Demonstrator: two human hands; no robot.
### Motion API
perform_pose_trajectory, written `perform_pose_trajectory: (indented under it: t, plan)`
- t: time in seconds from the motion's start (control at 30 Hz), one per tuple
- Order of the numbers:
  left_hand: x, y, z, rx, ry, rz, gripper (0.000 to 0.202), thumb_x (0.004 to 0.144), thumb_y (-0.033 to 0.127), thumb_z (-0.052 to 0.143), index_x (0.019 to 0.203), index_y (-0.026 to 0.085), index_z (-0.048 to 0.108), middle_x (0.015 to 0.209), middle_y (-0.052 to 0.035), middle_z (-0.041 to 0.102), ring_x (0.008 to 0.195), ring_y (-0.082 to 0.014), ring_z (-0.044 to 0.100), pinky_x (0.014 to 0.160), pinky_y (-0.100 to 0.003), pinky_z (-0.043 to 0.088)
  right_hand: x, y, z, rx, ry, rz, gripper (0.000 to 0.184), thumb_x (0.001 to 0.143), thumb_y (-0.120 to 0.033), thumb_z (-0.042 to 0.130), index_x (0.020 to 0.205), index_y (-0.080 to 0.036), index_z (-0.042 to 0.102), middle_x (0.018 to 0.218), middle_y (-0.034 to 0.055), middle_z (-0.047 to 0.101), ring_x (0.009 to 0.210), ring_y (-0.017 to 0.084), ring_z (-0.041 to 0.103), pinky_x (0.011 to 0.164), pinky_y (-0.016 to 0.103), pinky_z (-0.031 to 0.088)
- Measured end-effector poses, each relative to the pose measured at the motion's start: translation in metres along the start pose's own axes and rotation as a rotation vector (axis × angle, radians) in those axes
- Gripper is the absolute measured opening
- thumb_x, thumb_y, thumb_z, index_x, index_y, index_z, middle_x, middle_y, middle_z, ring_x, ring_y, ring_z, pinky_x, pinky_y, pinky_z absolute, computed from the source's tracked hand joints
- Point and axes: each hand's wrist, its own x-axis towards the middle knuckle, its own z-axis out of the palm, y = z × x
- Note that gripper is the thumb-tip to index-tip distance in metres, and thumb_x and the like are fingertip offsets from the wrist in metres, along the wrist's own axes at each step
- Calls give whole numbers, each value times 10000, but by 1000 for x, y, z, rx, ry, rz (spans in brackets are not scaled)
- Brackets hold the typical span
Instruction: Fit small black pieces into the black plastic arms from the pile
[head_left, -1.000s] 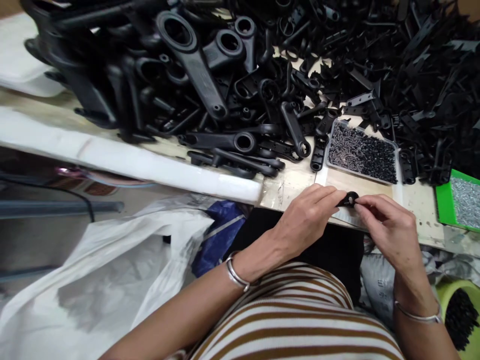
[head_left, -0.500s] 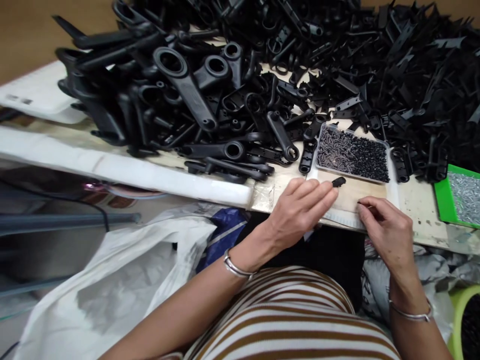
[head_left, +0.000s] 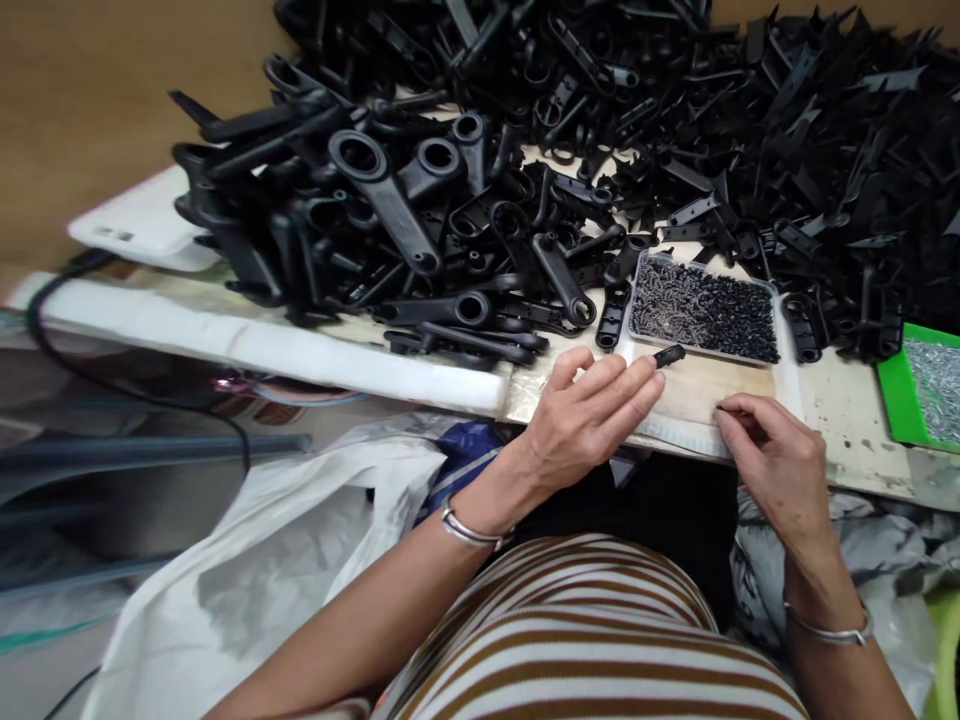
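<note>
Right, centre of the frame, just right of the middle: a small black plastic part (head_left: 667, 355), short and stubby, matte, with a rounded end pointing to the right. It sits pinched at the very fingertips of the left hand (head_left: 592, 420), long fingers stretched out and pressed together, thumb tucked under. The part hovers just above the bare table (head_left: 832, 400), right beside the near edge of the clear tray (head_left: 777, 325).

Over to the right hand (head_left: 772, 465), lower right of centre: fingers curled in close, thumb and forefinger nipped onto a tiny dark piece (head_left: 720, 407), too small to tell what it is. The two hands are near each other, not touching.

That clear tray is packed with black screws (head_left: 705, 310). At the right edge, a green tray (head_left: 892, 385) holds silver screws (head_left: 934, 385). Across the whole top, a big heap of black plastic parts (head_left: 525, 180), long arms with ring ends among them.

At the upper left, a white slab (head_left: 142, 225) carries small dark marks, too blurred to read. A silver bangle (head_left: 469, 530) sits on the left wrist, the striped shirt (head_left: 592, 640) fills the bottom, and a white bag (head_left: 247, 590) lies at the lower left.
</note>
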Motion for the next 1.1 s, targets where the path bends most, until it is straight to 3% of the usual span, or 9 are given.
perform_pose_trajectory:
  t: [0.13,0.3,0.43,0.63,1.1]
  plan:
    - [-6,1,4,-173,14,-231,184,936,114,543,1114,154,570,1043,-97,749,877,-164,686,799,-313,460,0,0,0,1,-12,33,111,895,-263,602,921,-192,683,829,27,720,683,151,673,720,273,542]
    - [-10,1,7,-221,-4,-275,189,930,197,594,1108,134,582,1024,-109,745,852,-168,692,797,-309,476,1,0,-1,3,-24,35,130,901,-283,591,925,-194,684,851,33,726,690,157,678,735,287,548]
    - [-11,2,5,-173,27,-218,195,944,123,533,1134,135,571,1048,-114,744,876,-165,678,815,-314,463,1,0,0,2,-23,9,133,912,-282,574,916,-198,678,870,36,724,705,152,675,727,276,542]
    - [-1,1,-2,63,-104,158,218,962,62,441,1104,113,597,1051,-82,745,903,-152,651,870,-344,401,0,0,1,11,-28,-13,138,921,-280,555,918,-204,671,869,41,725,733,166,683,744,292,546]
    - [2,-5,-3,-80,-53,70,192,983,109,448,1121,144,577,1095,-110,742,933,-165,671,845,-337,452,-2,5,3,49,-31,3,117,914,-271,568,921,-212,670,894,36,727,754,163,684,757,291,544]
